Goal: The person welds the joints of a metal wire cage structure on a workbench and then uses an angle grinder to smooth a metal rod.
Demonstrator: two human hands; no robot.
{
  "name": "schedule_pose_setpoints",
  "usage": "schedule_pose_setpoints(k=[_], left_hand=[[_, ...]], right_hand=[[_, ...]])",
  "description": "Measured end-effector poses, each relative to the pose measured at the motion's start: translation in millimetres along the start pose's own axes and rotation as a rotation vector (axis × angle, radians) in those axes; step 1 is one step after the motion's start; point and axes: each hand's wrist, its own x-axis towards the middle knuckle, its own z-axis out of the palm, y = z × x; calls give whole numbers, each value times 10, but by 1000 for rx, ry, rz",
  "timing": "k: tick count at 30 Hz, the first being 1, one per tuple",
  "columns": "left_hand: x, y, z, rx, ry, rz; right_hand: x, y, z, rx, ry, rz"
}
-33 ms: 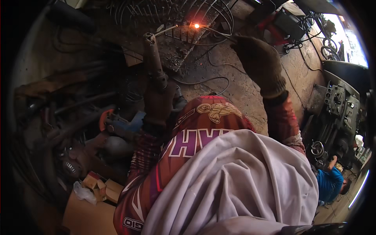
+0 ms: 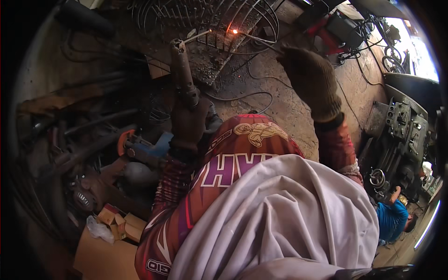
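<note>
My left hand, in a dark glove, is wrapped round a worn, tube-shaped welding electrode holder. A thin pale welding electrode sticks out of its top toward the right, with a small glow at its tip. My right hand, in a brown knit glove, is closed round the near end of a thin metal rod. The rod's far end meets a bright orange glowing spot at a curved wire frame. The electrode tip is apart from that spot. Glove fingers partly hide the rod's grip end.
A dark metal plate lies under the frame, littered with bits. Cable loops over the floor. Metal scrap and tools crowd the left, near a cardboard box. Machinery and a person in blue are at right.
The glowing spot is smaller and dimmer, and its red haze has shrunk. My right hand has shifted very slightly; my left hand stays in place.
</note>
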Motion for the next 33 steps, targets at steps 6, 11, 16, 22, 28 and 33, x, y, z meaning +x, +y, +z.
schedule_pose_setpoints(k=[6,11,16,22,28,33], left_hand=[[-2,33,31,-137,77,19],[27,-49,0,-100,25,-14],[51,-30,-21,-4,-22,-49],[7,-22,-18,-67,10,-5],[29,-55,-63,-81,-12,4],[35,-62,-7,-109,-4,2]], right_hand=[[-63,-210,23,13,4,65],[58,-420,44,-134,-107,111],[161,-614,114,-181,-172,192],[140,-420,153,-120,-178,107],[-73,-5,231,-34,-97,-3],[-43,84,257,-9,-87,-6]])
